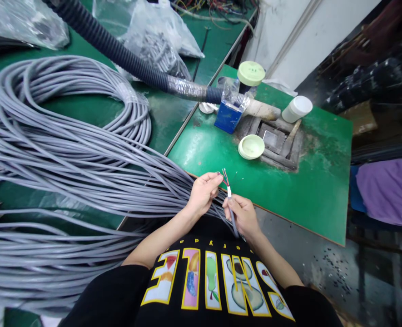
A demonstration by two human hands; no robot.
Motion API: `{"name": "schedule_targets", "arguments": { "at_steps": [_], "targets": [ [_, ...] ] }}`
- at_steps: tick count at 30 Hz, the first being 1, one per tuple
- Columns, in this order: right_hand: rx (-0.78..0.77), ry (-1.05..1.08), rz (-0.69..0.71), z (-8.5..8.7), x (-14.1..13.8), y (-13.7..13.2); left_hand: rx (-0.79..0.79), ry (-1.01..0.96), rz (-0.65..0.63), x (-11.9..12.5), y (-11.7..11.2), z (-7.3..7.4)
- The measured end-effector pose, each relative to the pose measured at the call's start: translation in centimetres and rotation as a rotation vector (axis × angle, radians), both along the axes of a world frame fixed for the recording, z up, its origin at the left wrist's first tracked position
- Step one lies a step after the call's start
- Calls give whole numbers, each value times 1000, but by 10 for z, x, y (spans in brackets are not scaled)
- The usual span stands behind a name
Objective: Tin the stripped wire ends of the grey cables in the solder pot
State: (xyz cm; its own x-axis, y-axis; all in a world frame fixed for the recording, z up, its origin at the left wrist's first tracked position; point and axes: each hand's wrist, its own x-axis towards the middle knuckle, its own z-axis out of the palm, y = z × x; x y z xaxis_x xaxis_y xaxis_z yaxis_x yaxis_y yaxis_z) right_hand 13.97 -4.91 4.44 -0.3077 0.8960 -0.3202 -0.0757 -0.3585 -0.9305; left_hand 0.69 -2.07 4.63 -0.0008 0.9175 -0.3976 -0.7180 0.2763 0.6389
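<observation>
Held close in front of my body is the stripped end of a grey cable (233, 218). My right hand (244, 214) is closed around the grey jacket, just below a white sleeve (229, 191). Several thin coloured wires (225, 178), some reddish and dark, fan out above that sleeve with bare tips. My left hand (205, 191) pinches one of these wires between thumb and forefinger, slightly left of the others. Behind both hands, a bundle of grey cables (166, 177) runs from the left bench toward my waist.
A solder pot (271, 137) sits in the green table (316, 200), with a brush-like stick (292, 136) on it. Around it are a pale green bowl (251, 147), a white jar (296, 109), a blue box (228, 117) and a black hose (129, 56). Bags (156, 47) lie behind.
</observation>
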Motion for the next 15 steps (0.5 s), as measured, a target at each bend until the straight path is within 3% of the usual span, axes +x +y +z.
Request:
{"name": "schedule_targets", "arguments": {
  "at_steps": [15],
  "targets": [
    [-8, -9, -18, -1, -1, 0, -15, 21, 19, 0, 0, 0]
  ]
}}
